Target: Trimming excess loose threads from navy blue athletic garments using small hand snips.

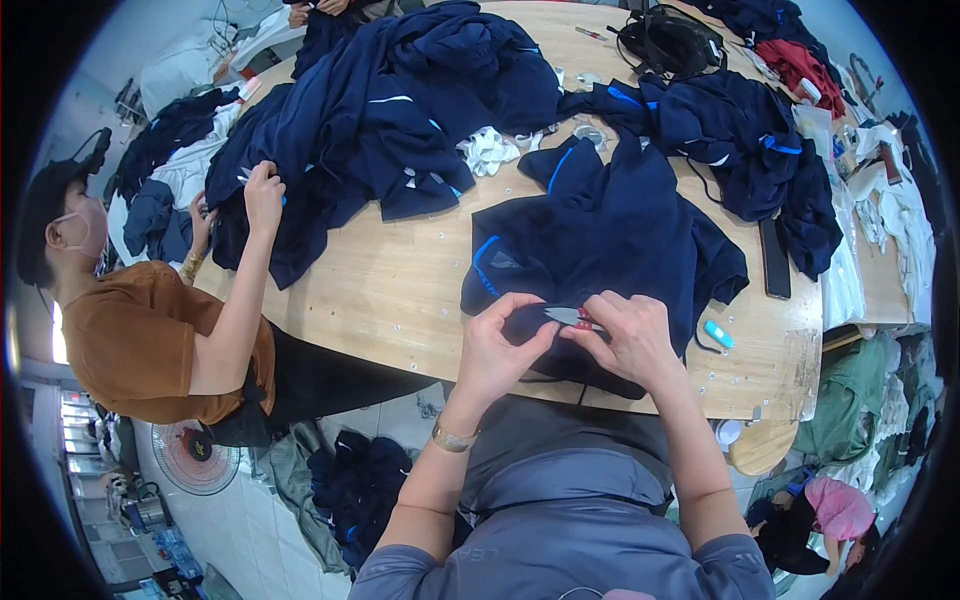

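Note:
A navy garment with bright blue trim (610, 225) lies on the wooden table in front of me and hangs over its near edge. My left hand (493, 348) pinches a fold of this garment between thumb and fingers. Closed around a pair of thread snips (562, 315) with red on the handle, my right hand (637, 342) keeps the metal blades pointing left, close to the left fingertips. The blades lie against the dark cloth; whether a thread is between them is too small to tell.
Heaped navy garments (450, 75) cover the table's far left, with more (735, 130) at the far right. A phone (775, 260), a small turquoise item (717, 334) and a black bag (672, 42) lie on the table (385, 295). A co-worker in brown (140, 330) handles cloth at left.

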The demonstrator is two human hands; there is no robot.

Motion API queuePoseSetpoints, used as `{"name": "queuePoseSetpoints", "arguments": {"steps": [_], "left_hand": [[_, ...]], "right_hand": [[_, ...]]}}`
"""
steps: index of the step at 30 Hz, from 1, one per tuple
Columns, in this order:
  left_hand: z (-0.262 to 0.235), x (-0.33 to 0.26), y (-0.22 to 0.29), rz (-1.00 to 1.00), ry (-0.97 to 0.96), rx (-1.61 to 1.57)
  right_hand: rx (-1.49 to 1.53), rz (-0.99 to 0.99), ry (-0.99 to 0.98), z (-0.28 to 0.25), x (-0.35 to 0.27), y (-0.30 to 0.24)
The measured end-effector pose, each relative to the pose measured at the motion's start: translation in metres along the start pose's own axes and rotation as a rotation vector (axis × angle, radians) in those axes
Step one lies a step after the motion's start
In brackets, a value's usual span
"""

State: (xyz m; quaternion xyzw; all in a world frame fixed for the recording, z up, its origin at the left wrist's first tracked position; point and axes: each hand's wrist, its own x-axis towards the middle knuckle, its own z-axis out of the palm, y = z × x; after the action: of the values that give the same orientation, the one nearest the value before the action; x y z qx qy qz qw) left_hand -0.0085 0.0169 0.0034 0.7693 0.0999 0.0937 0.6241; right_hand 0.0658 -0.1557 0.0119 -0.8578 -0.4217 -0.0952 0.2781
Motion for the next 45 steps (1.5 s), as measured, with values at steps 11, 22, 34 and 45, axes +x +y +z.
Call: {"name": "queuePoseSetpoints", "arguments": {"steps": [11, 22, 34, 45], "left_hand": [[0.0, 0.0, 0.006, 0.073, -0.033, 0.085], [-0.004, 0.004, -0.009, -0.077, -0.084, -0.252], [0.0, 0.004, -0.011, -0.033, -0.076, -0.211], [-0.003, 0.007, -0.019, 0.022, -0.051, -0.255]], "right_hand": [[0.08, 0.02, -0.044, -0.001, 0.002, 0.0], [0.732, 0.402, 0.153, 0.016, -0.007, 0.007], [0.452, 0.07, 0.161, 0.02, 0.001, -0.012], [0.909, 0.433, 0.154, 0.019, -0.019, 0.004]]}}
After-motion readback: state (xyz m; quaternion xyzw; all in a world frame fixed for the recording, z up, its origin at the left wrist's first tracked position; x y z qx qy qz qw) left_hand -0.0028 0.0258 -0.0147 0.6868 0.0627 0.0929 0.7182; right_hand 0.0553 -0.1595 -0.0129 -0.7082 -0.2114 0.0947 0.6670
